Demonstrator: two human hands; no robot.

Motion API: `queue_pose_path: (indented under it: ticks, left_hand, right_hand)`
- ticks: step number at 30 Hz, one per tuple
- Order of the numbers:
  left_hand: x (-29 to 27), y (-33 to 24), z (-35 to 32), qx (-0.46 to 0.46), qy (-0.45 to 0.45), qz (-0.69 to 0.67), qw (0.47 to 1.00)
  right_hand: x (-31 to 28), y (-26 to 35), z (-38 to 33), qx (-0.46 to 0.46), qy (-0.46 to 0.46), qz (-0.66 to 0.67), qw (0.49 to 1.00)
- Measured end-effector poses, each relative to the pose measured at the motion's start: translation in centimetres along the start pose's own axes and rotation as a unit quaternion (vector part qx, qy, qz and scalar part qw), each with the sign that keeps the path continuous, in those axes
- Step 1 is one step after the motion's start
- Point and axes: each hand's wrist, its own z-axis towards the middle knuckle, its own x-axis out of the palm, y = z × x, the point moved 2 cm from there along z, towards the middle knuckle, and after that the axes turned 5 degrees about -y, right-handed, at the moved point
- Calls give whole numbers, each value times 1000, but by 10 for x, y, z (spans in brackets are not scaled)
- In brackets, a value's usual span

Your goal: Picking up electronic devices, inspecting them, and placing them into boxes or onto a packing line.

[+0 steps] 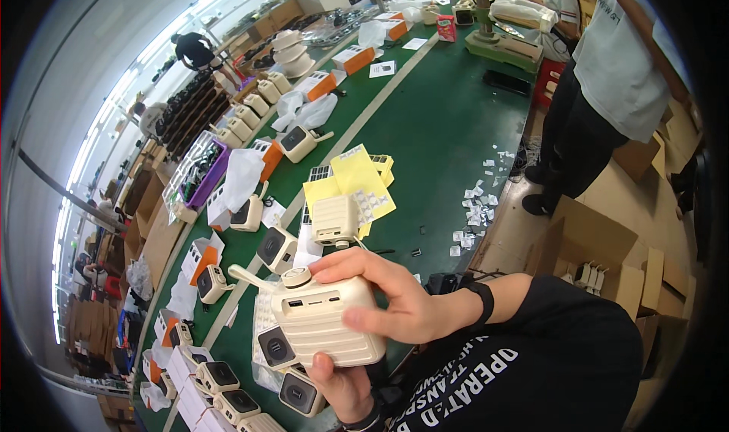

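A cream, ribbed device that looks like a portable speaker (323, 327) is tilted between my hands. Its side with small ports faces up, and a round knob (296, 277) and a strap loop (247, 278) are at its far left end. My right hand (395, 291) lies across the top, fingers by the knob and thumb over the ribbed side. From below, my left hand (342, 390) grips the lower edge; most of its fingers are hidden. Just beyond stands another cream speaker (334, 219), beside yellow sticker sheets (355, 177). Dark-fronted speakers (276, 347) lie beneath the held one.
Along the left of the green table (437, 139) are more speakers, orange-and-white boxes (266, 158) and plastic bags. Paper scraps (474, 212) litter the right edge. A purple crate (209, 175) stands further left. A person (607, 75) stands at right, near open cartons (585, 242).
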Motion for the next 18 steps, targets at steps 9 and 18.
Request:
queue_pose_path:
  ticks: [9, 18]
  left_hand:
    - [1, -4, -4, -41, -13, -71, 997]
    - [12, -5, 5, 153, -42, 153, 975]
  right_hand:
    - [-12, -9, 7, 147, 1, 46, 988]
    - [-24, -27, 4, 242, 38, 168, 955]
